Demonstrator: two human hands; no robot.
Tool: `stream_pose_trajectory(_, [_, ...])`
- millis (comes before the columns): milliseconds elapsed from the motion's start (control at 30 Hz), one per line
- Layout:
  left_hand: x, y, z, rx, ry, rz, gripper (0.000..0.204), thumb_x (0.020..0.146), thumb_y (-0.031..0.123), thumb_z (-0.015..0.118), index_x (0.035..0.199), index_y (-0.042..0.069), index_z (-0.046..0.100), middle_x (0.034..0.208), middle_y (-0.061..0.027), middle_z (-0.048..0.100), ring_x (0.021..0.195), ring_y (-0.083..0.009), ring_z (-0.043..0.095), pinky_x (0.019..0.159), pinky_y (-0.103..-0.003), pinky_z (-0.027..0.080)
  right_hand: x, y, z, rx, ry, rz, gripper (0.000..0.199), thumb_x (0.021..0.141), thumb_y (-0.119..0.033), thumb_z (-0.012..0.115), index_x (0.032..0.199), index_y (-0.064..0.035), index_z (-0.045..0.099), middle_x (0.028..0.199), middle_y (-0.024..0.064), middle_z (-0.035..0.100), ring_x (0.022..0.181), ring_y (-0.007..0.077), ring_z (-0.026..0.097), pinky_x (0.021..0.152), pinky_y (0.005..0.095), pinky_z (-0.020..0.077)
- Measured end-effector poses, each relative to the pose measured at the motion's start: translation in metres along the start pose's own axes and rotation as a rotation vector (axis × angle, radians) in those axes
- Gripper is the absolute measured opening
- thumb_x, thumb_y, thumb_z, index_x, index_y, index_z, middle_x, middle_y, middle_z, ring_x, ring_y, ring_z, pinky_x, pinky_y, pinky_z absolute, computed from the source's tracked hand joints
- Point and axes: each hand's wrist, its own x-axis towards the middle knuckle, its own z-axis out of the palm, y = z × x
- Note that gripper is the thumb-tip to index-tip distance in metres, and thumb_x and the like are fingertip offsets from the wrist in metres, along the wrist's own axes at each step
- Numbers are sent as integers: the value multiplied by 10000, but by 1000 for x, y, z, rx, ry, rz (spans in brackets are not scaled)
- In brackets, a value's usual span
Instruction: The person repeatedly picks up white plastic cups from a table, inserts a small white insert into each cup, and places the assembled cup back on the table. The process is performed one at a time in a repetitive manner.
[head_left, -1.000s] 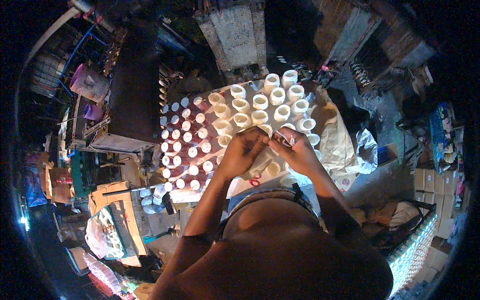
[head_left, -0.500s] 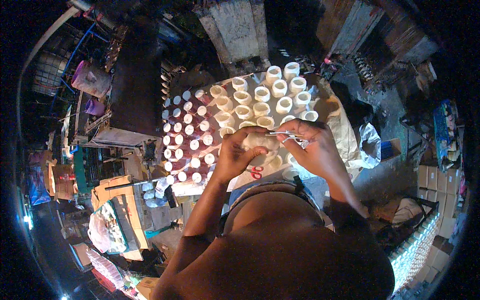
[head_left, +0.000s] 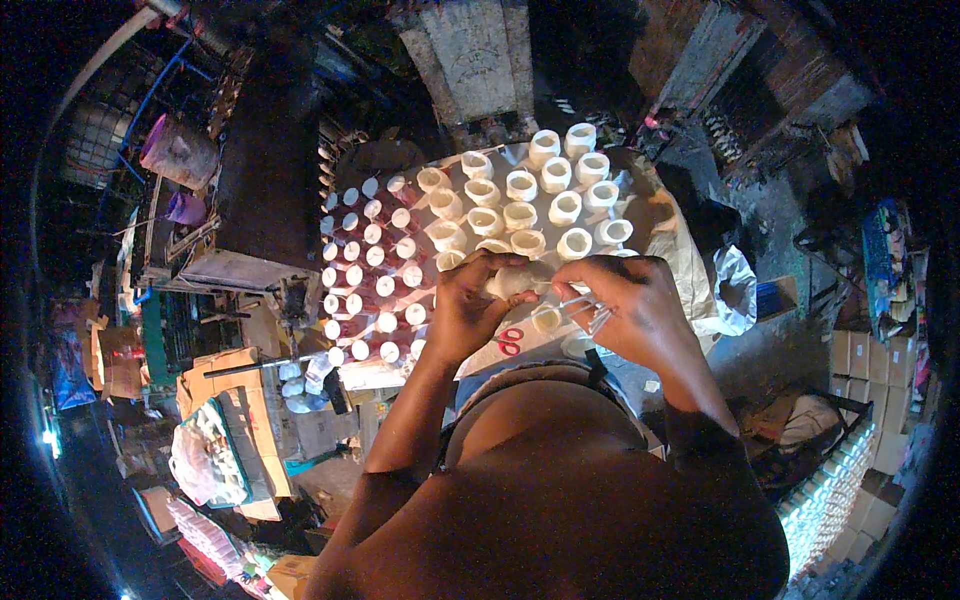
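Two bare hands met over a table of white spools, working one pale roll between them.

The left hand [head_left: 468, 308] was curled shut around a white roll [head_left: 512, 281], fingers wrapped over its top, so the roll sat just right of its knuckles. The right hand [head_left: 632, 305] touched the same roll from the other side, its fingers pinched narrow on a thin clear strip [head_left: 582, 308] that ran from it toward the roll; what the strip was made of could not be told. Just below the left hand lay red-handled scissors [head_left: 510, 341] on the pale table sheet [head_left: 690, 270]. Beyond both hands stood short, hollow white cylinders [head_left: 521, 185] in rows. Further left of the left hand stood smaller white-capped, dark red bottles [head_left: 386, 287], packed close together in rows.
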Motion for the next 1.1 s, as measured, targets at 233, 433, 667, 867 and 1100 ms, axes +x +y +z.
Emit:
stream_pose_trajectory(233, [-2, 1, -1, 118, 32, -4, 459, 700, 69, 921, 1111, 22, 721, 1066, -108, 750, 930, -226, 715, 854, -349, 558, 0, -8, 7, -34, 40, 4, 151, 783, -93, 824, 887, -142, 726, 710, 55, 697, 588, 224, 657, 545, 351, 493])
stream_pose_trajectory(433, [0, 10, -5, 195, 3, 61, 540, 655, 134, 946, 1126, 22, 708, 1044, -135, 728, 915, -287, 701, 806, -375, 556, -6, -11, 17, -120, 52, -8, 194, 751, -100, 821, 904, -165, 722, 693, 35, 693, 565, 220, 652, 537, 357, 502])
stream_pose_trajectory(667, [3, 2, -2, 190, -26, 182, 677, 622, 223, 955, 1197, 13, 668, 1138, -146, 716, 1057, -350, 650, 892, -438, 531, -5, -3, 29, -181, -56, -2, 207, 797, -148, 767, 991, -159, 697, 850, 58, 713, 727, 274, 710, 627, 423, 562])
stream_pose_trajectory(867, [6, 0, -6, 228, -4, 191, 690, 613, 273, 952, 1196, 25, 679, 1153, -135, 719, 1050, -351, 655, 896, -431, 532, 7, 8, 12, -99, -82, 14, 151, 861, -158, 768, 999, -125, 717, 873, 81, 698, 761, 306, 701, 655, 414, 563])
stream_pose_trajectory(1100, [7, -5, 0, 190, -10, 200, 672, 607, 262, 955, 1177, 29, 684, 1143, -122, 722, 1038, -348, 662, 896, -421, 534, 12, 3, 24, -115, -118, -27, 134, 879, -158, 754, 997, -116, 708, 920, 74, 707, 783, 310, 708, 657, 416, 562])
